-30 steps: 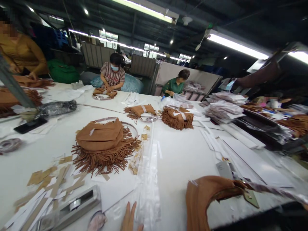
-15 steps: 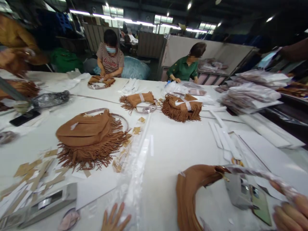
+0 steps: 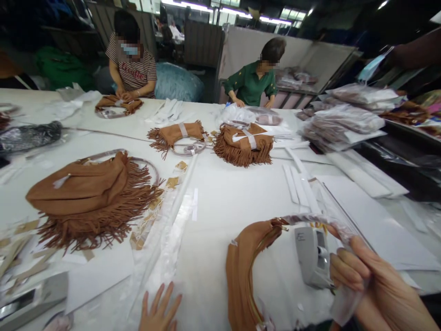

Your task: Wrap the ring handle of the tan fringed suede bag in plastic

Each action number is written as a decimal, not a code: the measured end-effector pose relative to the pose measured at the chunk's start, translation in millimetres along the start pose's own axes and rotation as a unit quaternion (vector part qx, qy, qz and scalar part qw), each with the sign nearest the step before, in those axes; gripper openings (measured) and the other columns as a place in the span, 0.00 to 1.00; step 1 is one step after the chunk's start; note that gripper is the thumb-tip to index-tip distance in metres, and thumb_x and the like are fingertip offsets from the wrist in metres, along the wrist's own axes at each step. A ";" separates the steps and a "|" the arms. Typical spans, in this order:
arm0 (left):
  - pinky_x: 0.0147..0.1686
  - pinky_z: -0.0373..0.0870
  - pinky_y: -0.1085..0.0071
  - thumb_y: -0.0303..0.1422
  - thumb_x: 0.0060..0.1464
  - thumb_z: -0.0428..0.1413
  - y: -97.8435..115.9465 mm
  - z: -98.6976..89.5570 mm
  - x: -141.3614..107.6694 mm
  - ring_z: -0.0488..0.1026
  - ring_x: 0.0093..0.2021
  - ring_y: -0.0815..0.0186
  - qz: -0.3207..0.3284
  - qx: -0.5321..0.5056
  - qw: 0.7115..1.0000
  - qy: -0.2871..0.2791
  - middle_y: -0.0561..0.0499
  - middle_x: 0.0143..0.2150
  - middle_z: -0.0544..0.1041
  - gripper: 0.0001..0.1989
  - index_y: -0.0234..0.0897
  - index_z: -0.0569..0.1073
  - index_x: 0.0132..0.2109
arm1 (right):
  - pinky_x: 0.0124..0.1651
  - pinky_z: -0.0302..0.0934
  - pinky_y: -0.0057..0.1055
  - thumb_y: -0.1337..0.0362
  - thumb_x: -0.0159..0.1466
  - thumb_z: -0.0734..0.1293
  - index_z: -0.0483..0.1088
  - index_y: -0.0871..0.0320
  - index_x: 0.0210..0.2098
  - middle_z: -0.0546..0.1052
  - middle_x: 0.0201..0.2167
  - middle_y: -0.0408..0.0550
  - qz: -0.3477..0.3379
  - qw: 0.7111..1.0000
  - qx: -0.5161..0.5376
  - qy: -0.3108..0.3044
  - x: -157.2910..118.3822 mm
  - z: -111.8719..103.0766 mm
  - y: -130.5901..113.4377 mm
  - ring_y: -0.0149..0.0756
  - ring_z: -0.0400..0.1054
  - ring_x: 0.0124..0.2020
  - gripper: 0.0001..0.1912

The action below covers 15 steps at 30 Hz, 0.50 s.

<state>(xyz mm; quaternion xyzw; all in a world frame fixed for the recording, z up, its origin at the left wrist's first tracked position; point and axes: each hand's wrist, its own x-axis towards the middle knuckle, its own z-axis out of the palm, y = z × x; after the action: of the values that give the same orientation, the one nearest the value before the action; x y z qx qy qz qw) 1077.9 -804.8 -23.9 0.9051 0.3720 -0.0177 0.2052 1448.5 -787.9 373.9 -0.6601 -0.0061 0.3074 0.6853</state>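
Note:
At the lower right, my right hand is closed around the plastic-wrapped strap of a brown handbag. The curved bag lies near the front of the table, its zip edge facing the strap. My left hand rests with fingers spread at the bottom, beside clear plastic sheeting and touching no bag. Just behind my right hand's fingers stands a grey tape dispenser, partly hidden. Left of the sheeting lies a larger brown fringed handbag.
Two fringed bags lie farther back, one a folded bag. Two people work across the white table. Bagged goods are stacked at right. Card scraps and another tape dispenser sit at lower left.
My right hand has come further into view, with the strap and handbag shifted left in the picture. The whole view has turned to the right. My left hand stays spread.

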 end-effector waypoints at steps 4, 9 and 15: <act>0.62 0.27 0.37 0.23 0.44 0.53 17.2 -12.2 37.7 0.49 0.68 0.46 0.052 -0.020 0.997 -0.048 0.51 0.69 0.53 0.42 0.59 0.54 0.65 | 0.12 0.52 0.17 0.58 0.42 0.80 0.72 0.58 0.32 0.51 0.15 0.33 -0.016 0.999 -0.003 0.028 -22.4 -0.5 3.1 0.22 0.44 0.16 0.22; 0.62 0.27 0.36 0.20 0.40 0.50 -25.4 2.6 25.3 0.45 0.69 0.47 0.073 0.017 0.994 -0.078 0.52 0.69 0.52 0.45 0.55 0.55 0.65 | 0.11 0.51 0.17 0.60 0.42 0.79 0.72 0.59 0.30 0.52 0.15 0.34 -0.055 0.995 -0.009 0.080 -71.3 -0.1 10.1 0.22 0.44 0.17 0.20; 0.66 0.35 0.43 0.22 0.50 0.47 -89.7 17.6 6.4 0.49 0.68 0.53 0.133 -0.021 0.990 -0.038 0.57 0.68 0.54 0.37 0.55 0.52 0.65 | 0.12 0.53 0.15 0.63 0.40 0.79 0.74 0.61 0.35 0.54 0.16 0.33 -0.102 0.987 -0.026 0.124 -100.9 36.6 14.5 0.21 0.46 0.17 0.23</act>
<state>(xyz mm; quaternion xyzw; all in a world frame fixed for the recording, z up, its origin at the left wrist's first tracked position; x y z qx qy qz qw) 1023.5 -750.0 -73.4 0.9407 0.2401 -0.0167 0.2391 1345.5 -799.1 405.5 -0.7064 0.0035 0.1513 0.6914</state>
